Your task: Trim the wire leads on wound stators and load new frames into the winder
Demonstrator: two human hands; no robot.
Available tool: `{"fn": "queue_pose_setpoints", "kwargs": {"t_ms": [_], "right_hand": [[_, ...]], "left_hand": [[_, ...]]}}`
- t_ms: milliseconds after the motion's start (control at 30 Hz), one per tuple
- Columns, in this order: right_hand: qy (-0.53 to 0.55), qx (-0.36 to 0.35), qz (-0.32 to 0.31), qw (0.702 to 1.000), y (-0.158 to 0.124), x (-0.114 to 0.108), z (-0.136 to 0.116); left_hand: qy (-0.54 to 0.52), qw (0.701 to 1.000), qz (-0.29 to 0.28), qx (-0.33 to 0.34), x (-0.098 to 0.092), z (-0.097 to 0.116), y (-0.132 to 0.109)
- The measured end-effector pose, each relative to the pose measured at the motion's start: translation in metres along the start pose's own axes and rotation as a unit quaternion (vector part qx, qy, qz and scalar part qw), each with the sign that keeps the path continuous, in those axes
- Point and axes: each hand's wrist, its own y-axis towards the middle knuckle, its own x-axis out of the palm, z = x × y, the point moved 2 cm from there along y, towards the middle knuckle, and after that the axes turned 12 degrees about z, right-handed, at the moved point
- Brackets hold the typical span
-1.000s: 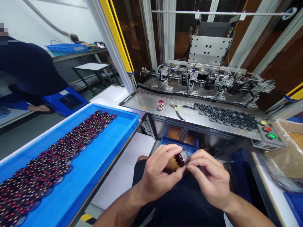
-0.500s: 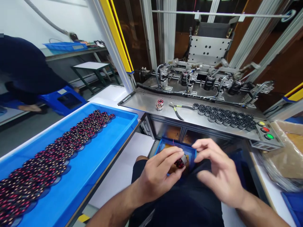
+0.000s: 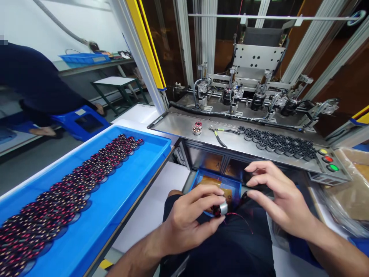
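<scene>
My left hand [image 3: 190,219] pinches a small wound coil part [image 3: 221,209], silver ring with red windings, over my lap. A thin red wire [image 3: 242,219] trails from it toward the right. My right hand [image 3: 276,196] hovers just right of the part with fingers spread and curled, holding nothing that I can see. Below both hands sits a small blue bin [image 3: 215,181] with brown scraps inside.
A long blue tray [image 3: 135,169] at left carries several rows of red wound coils [image 3: 72,184]. The steel shelf [image 3: 184,127] ahead holds two coils [image 3: 196,128], pliers [image 3: 219,134], a row of black cores [image 3: 276,142] and coloured buttons [image 3: 327,158]. Another person [image 3: 34,88] is at far left.
My right hand let go of the coil part and pulled away to the right, opening. The left hand lowered the part slightly. A red wire now shows trailing from it.
</scene>
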Motion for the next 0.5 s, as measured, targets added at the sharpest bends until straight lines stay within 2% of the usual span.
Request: {"fn": "queue_pose_setpoints", "kwargs": {"t_ms": [33,100,200,300,400,467,500], "right_hand": [[-0.018,-0.026,0.026,0.999,-0.002,0.001,-0.006],[-0.033,-0.082,0.037,0.995,-0.004,0.010,-0.021],[-0.033,-0.126,0.020,0.991,-0.003,0.025,-0.037],[-0.014,-0.150,-0.025,0.988,0.001,0.028,-0.039],[-0.002,-0.168,-0.100,0.981,0.015,0.022,-0.028],[0.014,-0.147,-0.146,0.978,0.034,0.023,-0.006],[0.016,-0.126,-0.148,0.981,0.047,0.028,0.009]], "left_hand": [[0.024,1.000,0.012,0.008,0.001,0.000,0.000],[0.058,0.998,0.025,0.027,0.003,0.001,0.000],[0.057,0.997,0.023,0.035,0.003,0.002,0.000],[0.006,1.000,0.013,-0.011,-0.004,-0.001,-0.004],[-0.071,0.993,0.014,-0.097,-0.013,-0.008,-0.012],[-0.119,0.980,0.040,-0.154,-0.017,-0.014,-0.018],[-0.144,0.972,0.063,-0.175,-0.018,-0.018,-0.021]]}}
